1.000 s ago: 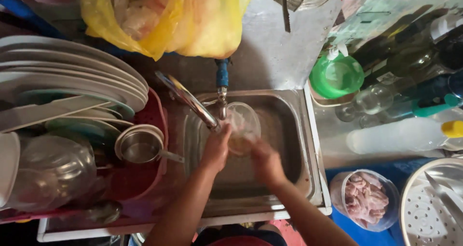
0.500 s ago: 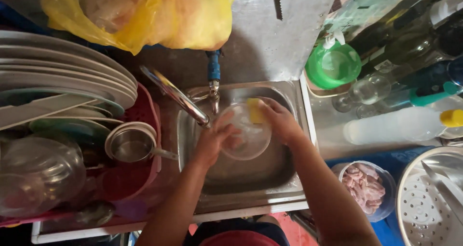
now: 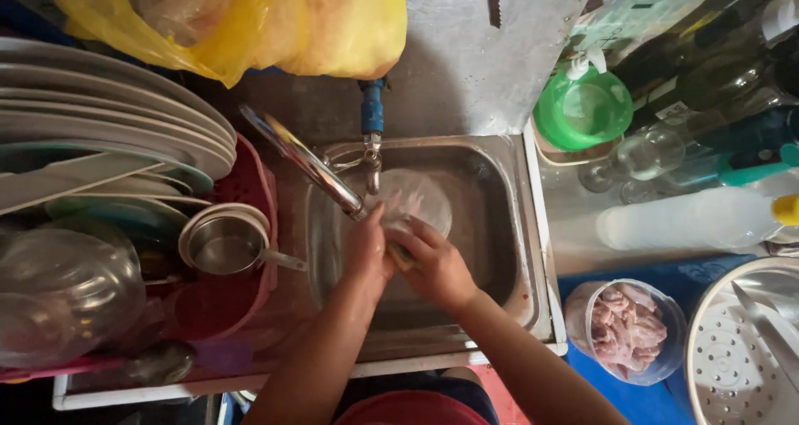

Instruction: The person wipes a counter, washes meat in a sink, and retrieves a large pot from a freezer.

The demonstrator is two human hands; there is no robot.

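A clear glass lid (image 3: 414, 198) is gripped by closed left hand (image 3: 366, 250) and right hand (image 3: 437, 267), at the sink's (image 3: 508, 225) twelve o'clock; firm grip is advised.

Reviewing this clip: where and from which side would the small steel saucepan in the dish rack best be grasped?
Probably by the handle of the small steel saucepan, coming from the sink side. The handle juts out toward the sink, free of the crowded plates, while the pan sits nested in a white bowl.

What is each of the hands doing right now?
Left hand: closed on the clear round glass bowl.
Right hand: closed on the same bowl's near rim.
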